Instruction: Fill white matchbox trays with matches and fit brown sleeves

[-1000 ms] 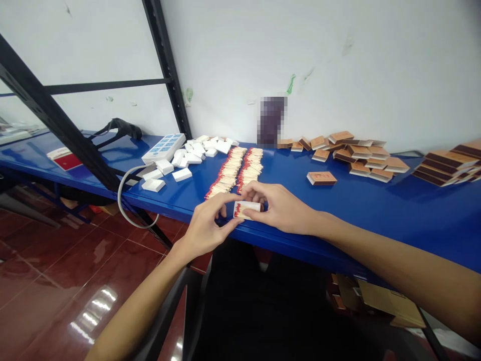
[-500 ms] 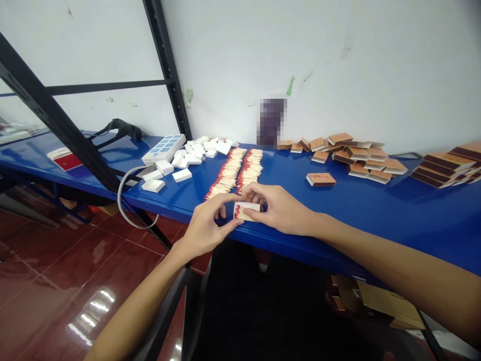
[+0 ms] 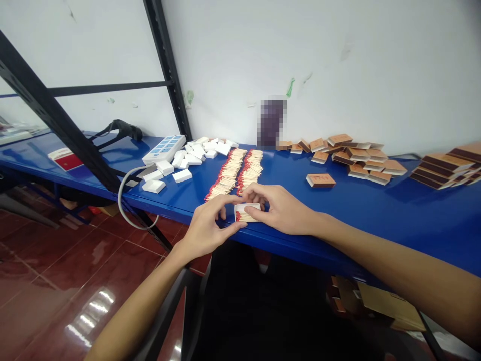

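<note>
At the front edge of the blue table, a white matchbox tray (image 3: 243, 207) lies between my hands with red-tipped matches (image 3: 241, 216) in it. My left hand (image 3: 208, 221) grips the tray's left end, thumb at the near side and fingers at the far side. From the right, my right hand (image 3: 280, 208) holds it too, with the thumb pressed over the matches and the fingers curled behind the far wall. Just beyond my hands are two long rows of loose matches, a left row (image 3: 228, 173) and a right row (image 3: 250, 170), heads to the left.
White trays (image 3: 193, 153) are heaped at the back left beside a power strip (image 3: 165, 149) with a grey cable. Orange matchbox sleeves (image 3: 361, 155) are piled at the back right, more stacked (image 3: 447, 165) farther right. A single matchbox (image 3: 320, 180) lies alone. A black shelf post (image 3: 63, 115) rises at left.
The matches in the tray have shifted toward its near side, baring more white at the far side. My right thumb has moved slightly; both hands stay on the tray.
</note>
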Action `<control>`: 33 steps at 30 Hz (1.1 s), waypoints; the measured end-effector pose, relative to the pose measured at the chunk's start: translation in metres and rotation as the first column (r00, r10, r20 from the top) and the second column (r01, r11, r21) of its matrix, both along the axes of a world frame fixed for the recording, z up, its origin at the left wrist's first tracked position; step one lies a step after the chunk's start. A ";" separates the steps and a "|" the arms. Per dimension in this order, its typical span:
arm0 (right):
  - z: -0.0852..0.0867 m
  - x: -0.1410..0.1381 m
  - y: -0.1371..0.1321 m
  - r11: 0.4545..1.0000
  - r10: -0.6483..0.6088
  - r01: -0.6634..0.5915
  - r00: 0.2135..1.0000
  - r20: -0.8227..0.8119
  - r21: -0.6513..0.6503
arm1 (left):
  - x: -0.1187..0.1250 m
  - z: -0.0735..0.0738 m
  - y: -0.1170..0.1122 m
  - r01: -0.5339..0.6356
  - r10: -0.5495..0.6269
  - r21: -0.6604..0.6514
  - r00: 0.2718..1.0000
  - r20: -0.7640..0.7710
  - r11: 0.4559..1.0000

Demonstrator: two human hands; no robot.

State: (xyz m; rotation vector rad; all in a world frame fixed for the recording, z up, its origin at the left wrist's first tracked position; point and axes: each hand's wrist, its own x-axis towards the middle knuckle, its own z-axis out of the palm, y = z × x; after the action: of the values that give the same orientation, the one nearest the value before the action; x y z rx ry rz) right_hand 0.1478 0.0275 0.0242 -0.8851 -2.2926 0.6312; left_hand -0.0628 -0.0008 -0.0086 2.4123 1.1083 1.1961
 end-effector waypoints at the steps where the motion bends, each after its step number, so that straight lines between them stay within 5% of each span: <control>1: 0.000 0.001 0.002 1.000 -0.008 0.008 1.000 -0.010 0.003 | 0.000 0.000 0.000 -0.001 0.001 0.004 1.000 -0.004 1.000; 9: -0.004 0.015 0.027 0.977 -0.173 0.160 0.981 0.083 0.140 | -0.001 0.005 -0.002 0.035 -0.035 -0.004 0.997 -0.063 0.999; 33: -0.006 0.024 0.023 0.979 -0.145 0.085 0.929 0.342 0.184 | -0.003 0.007 -0.002 0.047 -0.048 -0.020 0.996 -0.080 0.999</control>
State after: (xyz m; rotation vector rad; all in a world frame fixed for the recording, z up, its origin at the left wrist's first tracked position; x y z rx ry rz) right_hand 0.1716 0.0509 0.0187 -1.1156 -2.5399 0.2358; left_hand -0.0654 -0.0032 -0.0020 2.4788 1.0730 1.0782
